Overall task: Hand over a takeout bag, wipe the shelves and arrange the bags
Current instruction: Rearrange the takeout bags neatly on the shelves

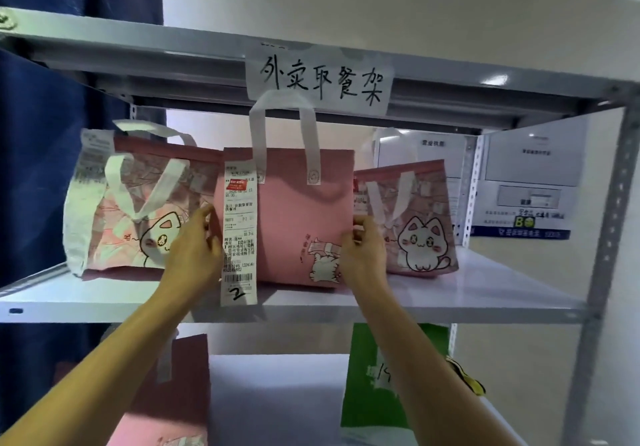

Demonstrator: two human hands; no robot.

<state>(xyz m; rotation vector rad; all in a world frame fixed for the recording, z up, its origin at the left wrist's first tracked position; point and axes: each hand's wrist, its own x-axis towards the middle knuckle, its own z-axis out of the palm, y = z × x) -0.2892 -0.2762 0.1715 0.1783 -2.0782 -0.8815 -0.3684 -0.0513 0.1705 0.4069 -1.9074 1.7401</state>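
The middle bag (pixel 294 217) stands on the shelf (pixel 485 293), under the paper sign (pixel 320 81). A second bag (pixel 138 203) stands just left of it, a third (pixel 415 223) just right and slightly behind. A receipt (pixel 239 227) hangs down the middle bag's front left. The left hand (pixel 194 248) and right hand (pixel 363 251) hold the middle bag's sides. Below the shelf stand two more bags (pixel 173 393).

Grey metal shelf (pixel 485 293) carrying three pink takeout bags: left cat bag (pixel 138 210), middle bag (pixel 294 223) with receipt (pixel 239 230), right cat bag (pixel 415 223). Lower shelf (pixel 277 393): pink bag (pixel 173 393), green bag (pixel 374 393).
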